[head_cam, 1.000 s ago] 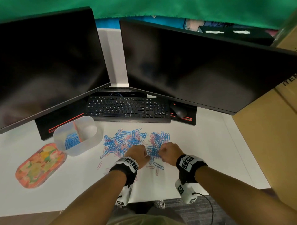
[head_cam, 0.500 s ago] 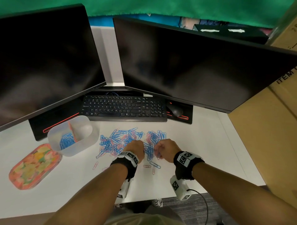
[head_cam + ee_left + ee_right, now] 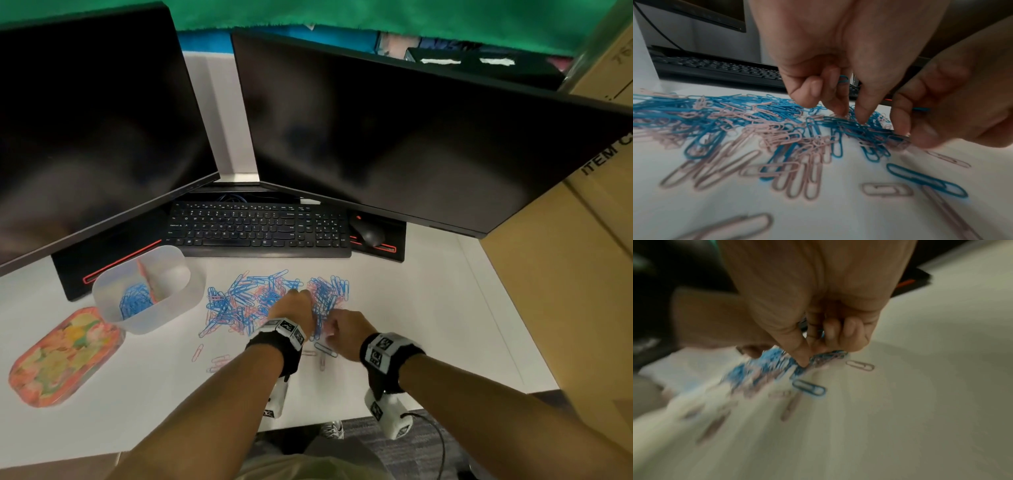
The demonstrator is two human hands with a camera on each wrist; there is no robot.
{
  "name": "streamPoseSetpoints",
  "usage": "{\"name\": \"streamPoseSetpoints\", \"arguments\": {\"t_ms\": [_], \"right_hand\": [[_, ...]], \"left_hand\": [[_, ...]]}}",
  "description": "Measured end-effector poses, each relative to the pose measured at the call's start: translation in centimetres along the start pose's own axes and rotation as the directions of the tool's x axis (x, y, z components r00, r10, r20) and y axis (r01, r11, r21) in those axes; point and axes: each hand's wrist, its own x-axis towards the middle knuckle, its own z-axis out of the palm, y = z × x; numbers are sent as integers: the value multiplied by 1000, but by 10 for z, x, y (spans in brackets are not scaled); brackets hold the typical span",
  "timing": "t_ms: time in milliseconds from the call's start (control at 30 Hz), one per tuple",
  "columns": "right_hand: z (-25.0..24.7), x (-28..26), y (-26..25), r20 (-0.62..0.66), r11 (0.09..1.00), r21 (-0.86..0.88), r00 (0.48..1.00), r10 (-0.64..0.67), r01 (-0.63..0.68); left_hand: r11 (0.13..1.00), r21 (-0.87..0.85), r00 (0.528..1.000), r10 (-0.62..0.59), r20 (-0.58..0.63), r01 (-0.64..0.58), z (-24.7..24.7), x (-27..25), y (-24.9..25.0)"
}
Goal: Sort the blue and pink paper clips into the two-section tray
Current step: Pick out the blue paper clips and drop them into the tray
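A mixed pile of blue and pink paper clips (image 3: 260,301) lies on the white desk in front of the keyboard. The translucent two-section tray (image 3: 171,308) stands left of the pile, with blue clips (image 3: 135,301) in its left section. My left hand (image 3: 298,305) hovers over the middle of the pile. Its fingers (image 3: 861,113) are curled, their tips dip into the clips, and a blue clip (image 3: 843,79) shows inside the palm. My right hand (image 3: 334,329) is at the pile's near right edge. In the blurred right wrist view, that hand (image 3: 807,360) pinches blue clips (image 3: 830,354) between thumb and fingers.
A black keyboard (image 3: 257,229) and mouse (image 3: 368,233) sit behind the pile under two dark monitors. A floral oval lid (image 3: 65,356) lies at the left front. A cardboard box (image 3: 565,308) walls the right side. A few loose clips (image 3: 219,361) lie nearer me.
Both hands stay at the pile. The right hand has drawn slightly toward me, to the pile's near edge. The head view has shifted a little.
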Motion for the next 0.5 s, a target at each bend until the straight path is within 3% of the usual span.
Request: {"name": "streamPoseSetpoints", "arguments": {"t_ms": [133, 400, 500], "right_hand": [[13, -1, -3, 30, 987, -126, 995, -91, 95], [13, 5, -12, 71, 984, -144, 993, -98, 107], [8, 4, -15, 112, 985, -136, 990, -90, 105]], "left_hand": [[996, 86, 998, -30, 53, 25, -4, 5, 1], [996, 47, 995, -76, 63, 73, -12, 7, -10], [997, -47, 997, -52, 49, 54, -18, 7, -12]]}}
